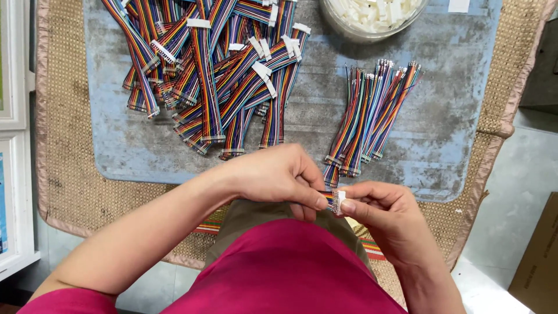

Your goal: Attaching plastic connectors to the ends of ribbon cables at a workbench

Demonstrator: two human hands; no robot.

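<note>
- Mostly hidden, the ribbon cable [331, 200] shows only its striped end between the two hands at lower centre of the frame; the rest runs under the left hand [279, 177], so its length cannot be told.
- Left hand is closed around the cable, thumb and forefinger pinching it just short of the tip.
- Right hand [381, 212] is closed too, fingertips pinching a small white connector [341, 196] that touches the cable's end; whether it is fully seated cannot be made out.
- Both forearms and a pink shirt [285, 273] fill the bottom of the frame and cover the near edge of the woven mat [64, 174].
- Upper left, a heap of cables [209, 75] with white connectors lies on a worn blue board [430, 134]; its top is cut off by the frame.
- Right of centre, a neat bundle [369, 116] of cables with bare ends lies apart from the heap, its near end just above the hands.
- Top edge, a clear bowl [372, 17] of white connectors is cut off, only its lower half showing.
- Lower right corner, a cardboard box [537, 256] is partly in view.
</note>
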